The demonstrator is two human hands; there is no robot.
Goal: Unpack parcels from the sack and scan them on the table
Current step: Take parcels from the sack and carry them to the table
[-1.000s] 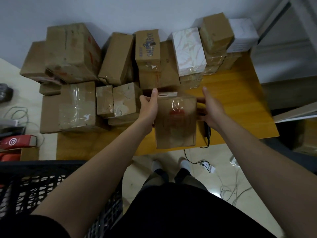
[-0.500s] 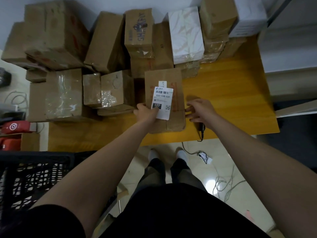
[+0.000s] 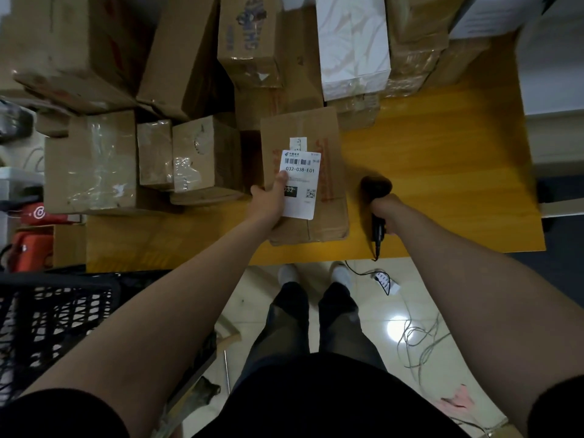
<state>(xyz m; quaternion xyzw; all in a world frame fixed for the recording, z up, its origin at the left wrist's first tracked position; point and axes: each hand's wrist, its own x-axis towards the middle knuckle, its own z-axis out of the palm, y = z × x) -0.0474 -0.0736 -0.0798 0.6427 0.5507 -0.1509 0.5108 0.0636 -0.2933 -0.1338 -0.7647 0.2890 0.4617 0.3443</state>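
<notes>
A brown cardboard parcel (image 3: 328,147) lies flat on the yellow wooden table (image 3: 442,172), its white shipping label (image 3: 303,172) with barcode facing up. My left hand (image 3: 268,200) grips the parcel's near left edge, thumb pressed on the label. My right hand (image 3: 387,210) holds a black handheld barcode scanner (image 3: 376,188) just right of the parcel, above the table, its head pointing away from me; its cable drops off the table's front edge.
Many cardboard boxes (image 3: 91,159) and a white box (image 3: 350,49) crowd the table's left and back. A black mesh crate (image 3: 53,317) stands at my lower left. Loose cables (image 3: 417,336) lie on the tiled floor by my feet.
The parcel was turned label-up and laid flat on the table. My right hand left the parcel, took the scanner from the table edge and raised it beside the parcel.
</notes>
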